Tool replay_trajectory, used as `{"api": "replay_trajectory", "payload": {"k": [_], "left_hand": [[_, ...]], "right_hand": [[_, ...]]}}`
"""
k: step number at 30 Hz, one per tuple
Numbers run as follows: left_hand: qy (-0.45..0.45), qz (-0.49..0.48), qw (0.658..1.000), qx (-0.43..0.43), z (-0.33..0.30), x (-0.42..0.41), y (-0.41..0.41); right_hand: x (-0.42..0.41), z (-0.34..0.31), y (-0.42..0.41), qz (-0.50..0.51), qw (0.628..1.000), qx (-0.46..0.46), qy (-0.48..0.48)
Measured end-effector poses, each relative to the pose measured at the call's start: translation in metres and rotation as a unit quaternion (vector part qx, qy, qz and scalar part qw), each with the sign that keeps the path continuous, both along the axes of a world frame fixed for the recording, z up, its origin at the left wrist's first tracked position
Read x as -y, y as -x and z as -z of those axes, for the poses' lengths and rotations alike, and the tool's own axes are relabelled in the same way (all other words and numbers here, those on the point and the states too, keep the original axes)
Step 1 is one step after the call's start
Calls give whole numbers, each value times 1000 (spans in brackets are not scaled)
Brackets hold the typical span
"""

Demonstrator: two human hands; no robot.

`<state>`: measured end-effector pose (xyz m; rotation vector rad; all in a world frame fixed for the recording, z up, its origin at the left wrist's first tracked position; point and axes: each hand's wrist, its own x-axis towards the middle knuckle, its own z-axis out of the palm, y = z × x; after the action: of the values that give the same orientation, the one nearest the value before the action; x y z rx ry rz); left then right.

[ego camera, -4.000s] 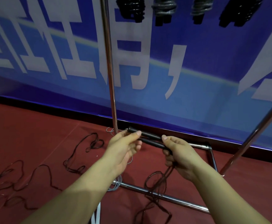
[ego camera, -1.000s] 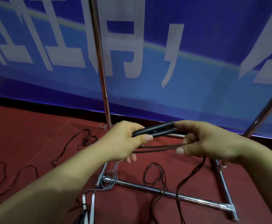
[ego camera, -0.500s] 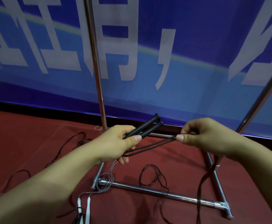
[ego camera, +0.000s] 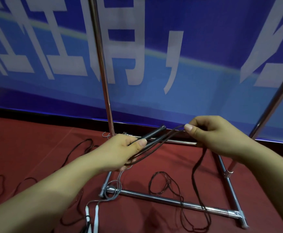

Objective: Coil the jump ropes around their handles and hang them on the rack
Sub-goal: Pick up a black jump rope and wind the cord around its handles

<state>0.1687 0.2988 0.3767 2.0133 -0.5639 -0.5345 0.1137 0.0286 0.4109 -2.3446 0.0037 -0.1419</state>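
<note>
Black handles point(ego camera: 151, 135) gripped tight in my left hand point(ego camera: 119, 151), right hand point(ego camera: 216, 135) pinching the dark rope point(ego camera: 169, 135), slack trailing over the chrome rack point(ego camera: 174, 201) base.

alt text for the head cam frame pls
A person's left hand grips two black handles while the right hand pinches the dark rope looped between them, above a chrome rack base on red floor.
</note>
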Motion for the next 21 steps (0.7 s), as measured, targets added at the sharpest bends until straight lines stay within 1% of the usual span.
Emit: {"api": "replay_trajectory", "payload": {"k": [5, 12, 18, 20, 21], "left_hand": [[-4, 40, 998, -54, -2, -11, 2], [1, 23, 992, -122, -3, -8, 9], [-10, 0, 998, -66, -2, -3, 11], [1, -13, 998, -68, -3, -3, 12], [8, -16, 998, -68, -3, -4, 13]], "right_hand": [[-3, 4, -1, -10, 1000, 10, 18], [-10, 3, -2, -10, 999, 26, 21], [-11, 6, -3, 0, 999, 26, 20], [-12, 4, -2, -7, 1000, 23, -12], [-11, 3, -1, -14, 999, 13, -47]]}}
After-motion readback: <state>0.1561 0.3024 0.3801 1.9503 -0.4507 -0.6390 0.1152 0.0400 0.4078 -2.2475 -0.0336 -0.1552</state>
